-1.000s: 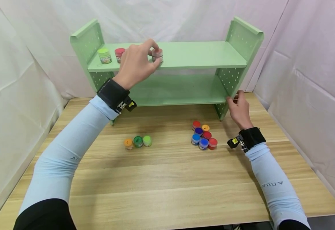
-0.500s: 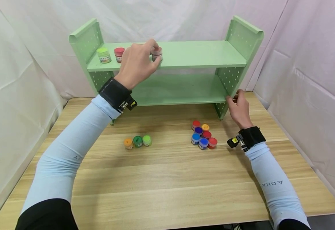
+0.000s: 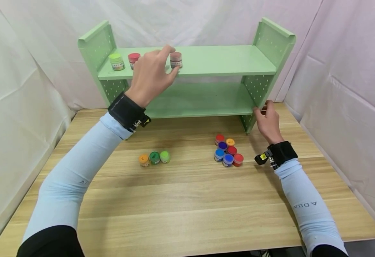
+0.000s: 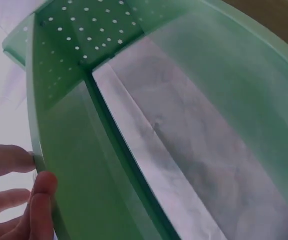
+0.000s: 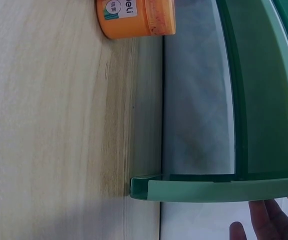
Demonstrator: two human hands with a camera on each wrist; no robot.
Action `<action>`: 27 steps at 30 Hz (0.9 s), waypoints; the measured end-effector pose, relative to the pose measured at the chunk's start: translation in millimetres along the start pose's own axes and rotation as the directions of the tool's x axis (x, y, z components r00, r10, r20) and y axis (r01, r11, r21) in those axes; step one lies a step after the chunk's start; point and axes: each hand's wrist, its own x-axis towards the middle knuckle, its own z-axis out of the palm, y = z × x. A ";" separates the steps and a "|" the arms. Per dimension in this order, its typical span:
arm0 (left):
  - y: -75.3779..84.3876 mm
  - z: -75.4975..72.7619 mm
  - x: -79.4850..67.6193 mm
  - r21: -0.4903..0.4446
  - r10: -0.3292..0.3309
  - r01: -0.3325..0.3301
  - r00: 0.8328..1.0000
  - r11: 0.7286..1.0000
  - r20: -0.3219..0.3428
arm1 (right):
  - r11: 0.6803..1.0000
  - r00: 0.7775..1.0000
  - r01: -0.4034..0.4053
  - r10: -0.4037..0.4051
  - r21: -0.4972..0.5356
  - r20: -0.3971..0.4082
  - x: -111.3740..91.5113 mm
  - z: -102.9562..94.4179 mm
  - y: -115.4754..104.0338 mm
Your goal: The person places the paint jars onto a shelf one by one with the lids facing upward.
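In the head view, a light green two-tier shelf point(image 3: 226, 60) stands at the back of the table. My left hand point(image 3: 152, 73) is at its upper board, thumb and forefinger spread apart around a small paint jar point(image 3: 176, 60) with a dull red lid. The jar stands upright near the board's front edge. To its left are a red-lidded paint jar point(image 3: 134, 60), partly covered by my hand, and a lime green one point(image 3: 116, 62). My right hand point(image 3: 268, 121) grips the right side panel of the shelf at lower-board height, fingertips on its outer face in the right wrist view.
Orange, dark green and light green paint jars point(image 3: 154, 158) stand in a row on the wooden table point(image 3: 187, 207). Several red, blue and yellow-orange jars point(image 3: 228, 160) cluster at the right. White cloth point(image 3: 341, 89) hangs behind and beside the table.
My left thumb and forefinger have parted from the dull red jar, which stays where it was on the upper board. My right hand has kept its place on the panel.
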 end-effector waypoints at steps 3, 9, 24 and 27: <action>-0.3 -2.3 -7.0 0.005 0.021 -0.021 0.998 1.000 -0.060 | 1.000 1.000 0.005 -0.005 -0.006 -0.010 1.0 0.1 0.4; -2.4 -5.6 -35.9 -0.032 0.077 -0.086 0.970 0.996 -0.231 | 1.000 1.000 0.000 0.000 0.004 0.002 -0.2 1.8 0.5; -28.8 36.5 -129.3 -0.443 0.125 -0.067 0.987 0.894 0.103 | 1.000 1.000 -0.001 0.001 0.005 0.000 1.0 -0.6 0.4; -32.5 44.9 -143.0 -0.464 0.136 0.022 0.942 0.886 0.306 | 1.000 1.000 -0.003 0.003 0.005 -0.004 1.3 -1.3 -0.5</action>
